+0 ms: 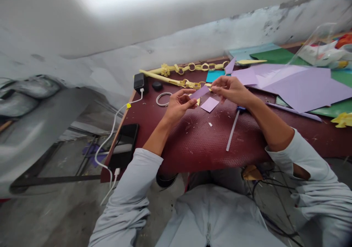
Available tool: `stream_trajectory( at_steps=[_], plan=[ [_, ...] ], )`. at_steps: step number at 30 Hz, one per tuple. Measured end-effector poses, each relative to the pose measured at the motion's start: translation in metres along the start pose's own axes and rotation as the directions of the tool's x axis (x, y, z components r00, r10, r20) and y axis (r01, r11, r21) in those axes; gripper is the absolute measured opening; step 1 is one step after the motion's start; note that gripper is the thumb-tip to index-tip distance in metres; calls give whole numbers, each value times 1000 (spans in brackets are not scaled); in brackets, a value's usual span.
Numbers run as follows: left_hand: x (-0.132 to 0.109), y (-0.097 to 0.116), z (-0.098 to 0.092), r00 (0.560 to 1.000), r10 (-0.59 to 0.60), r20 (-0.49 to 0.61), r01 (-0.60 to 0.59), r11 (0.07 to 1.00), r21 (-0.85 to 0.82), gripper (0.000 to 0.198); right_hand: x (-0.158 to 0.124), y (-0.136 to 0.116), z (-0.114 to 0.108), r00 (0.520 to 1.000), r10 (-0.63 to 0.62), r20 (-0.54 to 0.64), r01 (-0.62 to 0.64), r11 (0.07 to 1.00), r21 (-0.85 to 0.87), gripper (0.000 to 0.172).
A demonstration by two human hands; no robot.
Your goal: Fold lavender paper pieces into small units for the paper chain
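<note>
Purple paper strip (200,92) up off the table, stretched between both hands over the dark red tabletop (198,140). Left hand (178,103) pinching the near-left end with fingertips closed on it, palm turned up toward the camera. Right hand (230,88) gripping the far-right end, fingers bunched tight on the paper. Hands sit close together, with the strip bridging the gap.

Right below the strip, a small purple square (209,104) lies flat on the table, with a sliver of yellow paper showing just beside it. To the right of that, a white stick with a blue end (233,129) rests on the tabletop, passing under the right forearm's line. Tiny white scraps are scattered on the surface near it.

Behind the hands, a yellow paper chain (192,67) runs along the far edge, and a second yellow length sits just in front of it. Big lilac sheets (297,84) are spread to the right over green paper (275,55), and a teal piece (215,75) pokes out between chain and hands.

Over on the left: a white ring (163,99), a small black round thing beside it, a black charger block (139,82) with a white cable (112,129) trailing down off the edge, and a black phone (124,146) lying at the near-left corner
</note>
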State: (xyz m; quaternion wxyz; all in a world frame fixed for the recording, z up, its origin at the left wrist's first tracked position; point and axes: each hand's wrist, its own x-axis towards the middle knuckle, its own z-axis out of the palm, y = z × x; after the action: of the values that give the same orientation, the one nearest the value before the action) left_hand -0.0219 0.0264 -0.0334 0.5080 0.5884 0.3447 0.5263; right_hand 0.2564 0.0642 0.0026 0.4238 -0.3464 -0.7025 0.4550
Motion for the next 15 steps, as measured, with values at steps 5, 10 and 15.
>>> stream_trajectory(
  at_steps=[5, 10, 15],
  plan=[
    [-4, 3, 11, 997, -48, 60, 48, 999, -3, 60, 0, 3, 18, 992, -27, 122, 35, 997, -63, 44],
    [-7, 1, 16, 977, -174, 125, 183, 981, -62, 56, -1, 1, 15, 976, -128, 177, 163, 967, -196, 43],
    [-7, -2, 19, 965, -200, 168, 208, 978, -34, 39, -3, 1, 12, 962, -180, 205, 246, 899, -362, 32]
  ],
)
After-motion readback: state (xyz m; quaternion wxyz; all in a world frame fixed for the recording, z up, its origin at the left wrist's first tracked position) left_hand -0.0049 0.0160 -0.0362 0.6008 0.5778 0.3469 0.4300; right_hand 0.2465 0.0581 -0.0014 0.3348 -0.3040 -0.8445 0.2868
